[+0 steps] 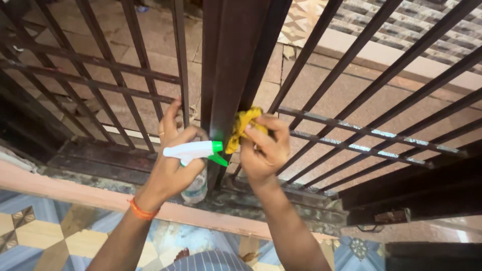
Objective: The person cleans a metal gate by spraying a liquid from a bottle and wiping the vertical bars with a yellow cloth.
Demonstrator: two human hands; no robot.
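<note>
There are two hands, a left hand (173,168) and a right hand (263,150). One spray bottle (195,153) and one yellow cloth (241,128) are in view. One orange wristband (140,211) shows.

one package shows: a clear plastic spray bottle (197,170) with a white spray head and a green nozzle and trigger, held upright in the left hand (173,160) just in front of the dark metal gate post (231,75). a pale label wraps its body; its print is too blurred to make out.
</note>
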